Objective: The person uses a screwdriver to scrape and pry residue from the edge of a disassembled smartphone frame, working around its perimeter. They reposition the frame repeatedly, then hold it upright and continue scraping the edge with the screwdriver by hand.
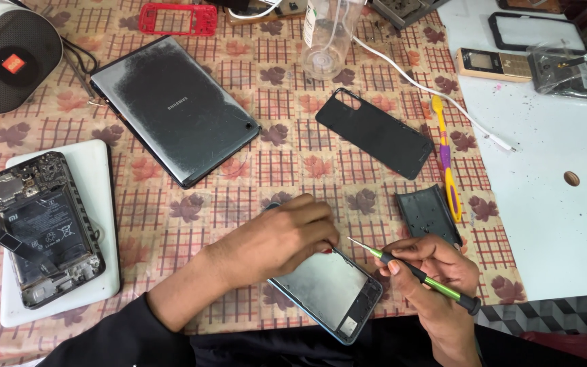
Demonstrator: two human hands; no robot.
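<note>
At the near edge of the desk (171, 204), an opened phone frame (327, 289) is pinned flat by the left hand (280, 238), its grip pressed on the frame's upper end so it cannot slide. A green-handled precision screwdriver (416, 272) is pinched pen-like in the right hand (436, 278), tip angled toward the frame's right edge for fine control.
</note>
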